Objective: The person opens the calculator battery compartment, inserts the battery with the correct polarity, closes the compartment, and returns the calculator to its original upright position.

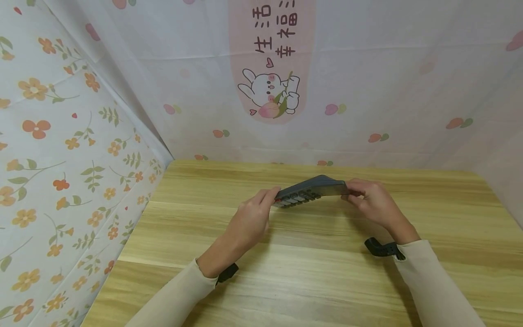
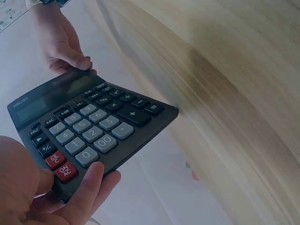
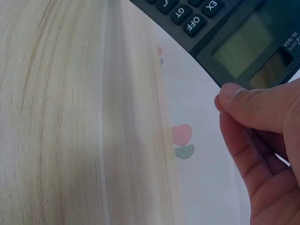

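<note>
A dark calculator (image 1: 308, 187) with grey number keys, two red keys and a display is held tilted above the wooden table. My left hand (image 1: 250, 221) grips its lower corner; in the left wrist view the fingers (image 2: 89, 190) lie by the red ON/AC key (image 2: 66, 172) and the 0 key. The right hand (image 1: 377, 203) pinches the corner at the display end, its thumb (image 3: 255, 107) at the edge beside the display (image 3: 243, 47). From the head view the keys face down and away, mostly hidden.
The wood-grain table (image 1: 294, 277) spreads beneath both hands. Behind it hangs a pale cloth (image 1: 367, 81) with a rabbit print, and a flowered cloth (image 1: 61, 150) stands at the left. Dark wrist straps (image 1: 382, 248) sit at the sleeve cuffs.
</note>
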`<state>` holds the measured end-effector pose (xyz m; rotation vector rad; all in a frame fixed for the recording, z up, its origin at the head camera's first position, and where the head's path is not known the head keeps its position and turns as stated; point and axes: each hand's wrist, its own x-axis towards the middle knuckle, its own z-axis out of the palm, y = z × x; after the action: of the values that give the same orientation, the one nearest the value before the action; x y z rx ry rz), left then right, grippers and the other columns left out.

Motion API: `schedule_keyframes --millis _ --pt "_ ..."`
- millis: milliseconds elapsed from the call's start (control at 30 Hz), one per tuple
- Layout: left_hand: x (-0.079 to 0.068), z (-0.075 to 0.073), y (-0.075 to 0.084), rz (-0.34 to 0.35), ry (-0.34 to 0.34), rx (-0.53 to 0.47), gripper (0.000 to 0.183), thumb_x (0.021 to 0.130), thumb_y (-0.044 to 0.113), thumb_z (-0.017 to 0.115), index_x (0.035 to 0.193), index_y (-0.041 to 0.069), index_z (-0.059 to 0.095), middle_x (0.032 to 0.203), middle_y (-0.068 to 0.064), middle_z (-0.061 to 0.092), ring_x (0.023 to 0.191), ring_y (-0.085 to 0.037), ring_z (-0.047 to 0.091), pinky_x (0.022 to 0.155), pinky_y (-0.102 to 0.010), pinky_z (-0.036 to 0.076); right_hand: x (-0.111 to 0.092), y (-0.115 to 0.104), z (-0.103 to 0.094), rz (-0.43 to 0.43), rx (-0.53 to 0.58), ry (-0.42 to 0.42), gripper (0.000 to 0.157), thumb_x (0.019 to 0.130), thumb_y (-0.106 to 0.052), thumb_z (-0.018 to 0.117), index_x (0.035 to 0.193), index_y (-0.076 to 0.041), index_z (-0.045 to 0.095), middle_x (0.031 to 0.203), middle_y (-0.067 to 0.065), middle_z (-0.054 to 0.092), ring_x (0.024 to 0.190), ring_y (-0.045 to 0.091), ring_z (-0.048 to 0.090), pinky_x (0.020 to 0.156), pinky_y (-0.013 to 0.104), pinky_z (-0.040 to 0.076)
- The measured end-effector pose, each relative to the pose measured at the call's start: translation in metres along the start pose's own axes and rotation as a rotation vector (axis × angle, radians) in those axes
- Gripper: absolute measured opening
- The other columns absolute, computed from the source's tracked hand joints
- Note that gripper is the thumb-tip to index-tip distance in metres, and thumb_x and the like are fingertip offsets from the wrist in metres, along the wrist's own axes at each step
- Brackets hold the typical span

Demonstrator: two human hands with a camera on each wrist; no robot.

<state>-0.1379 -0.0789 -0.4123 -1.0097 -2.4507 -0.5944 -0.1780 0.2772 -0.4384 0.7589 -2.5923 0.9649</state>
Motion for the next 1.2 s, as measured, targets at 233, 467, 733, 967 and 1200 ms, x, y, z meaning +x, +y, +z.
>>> schedule_keyframes --millis 233,467,733,967,1200 --pt "0.001 -0.001 0.0 -0.032 0.013 -0.027 0.054 0.094 -0.023 0.064 0.145 -0.009 0.058 0.121 -0.023 0.071 0.094 -0.033 0.079 0.072 -0.037 0.066 -0.002 0.004 -0.001 -0.026 0.003 0.055 0.027 0.09 0.009 0.086 0.109 -0.009 0.085 0.111 0.005 0.081 0.09 0.013 0.074 0.078 0.012 0.052" --pt "0.001 -0.002 -0.001 -0.093 -0.018 -0.097 0.05 0.1 -0.018 0.061 0.149 -0.008 0.055 0.121 -0.023 0.07 0.092 -0.032 0.079 0.072 -0.037 0.066 -0.004 0.006 -0.002 0.049 0.058 0.071 0.019 0.097 0.006 0.081 0.109 -0.008 0.084 0.11 0.004 0.081 0.095 0.003 0.073 0.082 0.009 0.052" --pt "0.006 -0.004 -0.005 -0.213 -0.046 -0.198 0.054 0.093 -0.023 0.055 0.145 -0.008 0.059 0.119 -0.021 0.072 0.087 -0.025 0.073 0.072 -0.035 0.064 -0.004 0.0 -0.004 0.135 0.085 0.112 0.014 0.102 -0.002 0.078 0.115 -0.006 0.083 0.112 0.009 0.08 0.086 0.007 0.069 0.074 0.013 0.051" --pt "0.007 -0.001 -0.008 -0.277 -0.069 -0.268 0.05 0.099 -0.021 0.054 0.146 -0.007 0.06 0.124 -0.021 0.072 0.093 -0.025 0.076 0.077 -0.032 0.064 -0.002 -0.005 -0.004 0.182 0.129 0.12 0.015 0.106 -0.006 0.074 0.12 -0.005 0.08 0.111 0.012 0.081 0.091 -0.002 0.068 0.078 0.011 0.05" --pt "0.008 0.004 -0.007 -0.292 -0.082 -0.331 0.045 0.103 -0.019 0.049 0.146 -0.009 0.059 0.123 -0.023 0.072 0.087 -0.028 0.077 0.074 -0.024 0.062 0.002 -0.006 0.001 0.159 0.407 0.084 0.019 0.114 -0.001 0.057 0.129 0.01 0.063 0.117 0.025 0.076 0.1 0.006 0.077 0.09 0.02 0.059"
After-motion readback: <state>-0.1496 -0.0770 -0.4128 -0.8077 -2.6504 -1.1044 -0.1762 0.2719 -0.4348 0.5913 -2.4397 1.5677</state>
